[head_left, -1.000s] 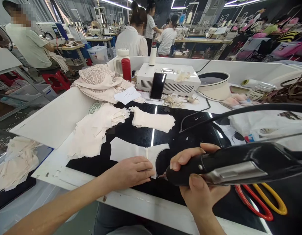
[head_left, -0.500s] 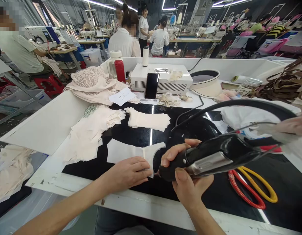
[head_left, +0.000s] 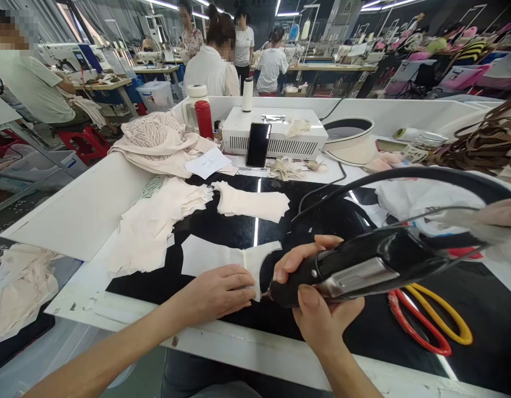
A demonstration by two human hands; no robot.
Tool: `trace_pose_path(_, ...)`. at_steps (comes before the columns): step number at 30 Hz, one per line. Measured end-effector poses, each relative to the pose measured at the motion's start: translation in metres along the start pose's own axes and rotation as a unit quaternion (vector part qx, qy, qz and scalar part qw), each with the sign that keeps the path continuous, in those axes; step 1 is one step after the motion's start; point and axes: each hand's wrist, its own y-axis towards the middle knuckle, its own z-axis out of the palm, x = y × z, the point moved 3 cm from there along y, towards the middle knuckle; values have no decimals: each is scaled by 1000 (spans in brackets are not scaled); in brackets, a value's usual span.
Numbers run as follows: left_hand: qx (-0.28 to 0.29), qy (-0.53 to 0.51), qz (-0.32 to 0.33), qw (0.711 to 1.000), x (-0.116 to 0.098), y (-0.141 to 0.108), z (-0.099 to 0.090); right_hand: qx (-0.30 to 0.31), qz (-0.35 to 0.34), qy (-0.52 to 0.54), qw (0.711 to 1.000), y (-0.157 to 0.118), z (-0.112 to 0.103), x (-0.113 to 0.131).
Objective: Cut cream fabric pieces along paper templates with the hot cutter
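A white cut piece (head_left: 214, 257) lies on the black table surface (head_left: 222, 229), with a narrow cream strip running across it. My left hand (head_left: 222, 290) rests flat on the piece's lower right part, fingers stretched out side by side. My right hand (head_left: 317, 298) is closed around a black handheld tool (head_left: 358, 268) with a metal plate on its side. The tool's small tip touches or nearly touches the lower right edge of the piece, just beside my left fingertips. A thick black cable arches from the tool's rear.
Scissors with red and yellow handles (head_left: 441, 315) lie at right. Cream fabric stacks (head_left: 253, 203) are behind and left (head_left: 149, 226). A white box (head_left: 275, 124), phone (head_left: 258, 145) and red bottle (head_left: 204, 119) stand at the back. People sit or stand beyond.
Both hands and the tool hold nearly the same places; the whole view has shifted very slightly. In the background, people have changed posture, and one in a patterned top shows more.
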Motion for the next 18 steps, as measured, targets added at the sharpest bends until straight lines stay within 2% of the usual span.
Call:
trace_pose_path(7, -19, -7, 3, 1000, 0, 0, -1, 6, 3, 1, 1000, -2, 0, -1)
trace_pose_path(18, -18, -2, -2, 1000, -2, 1, -1, 15, -2, 3, 1000, -4, 0, -3)
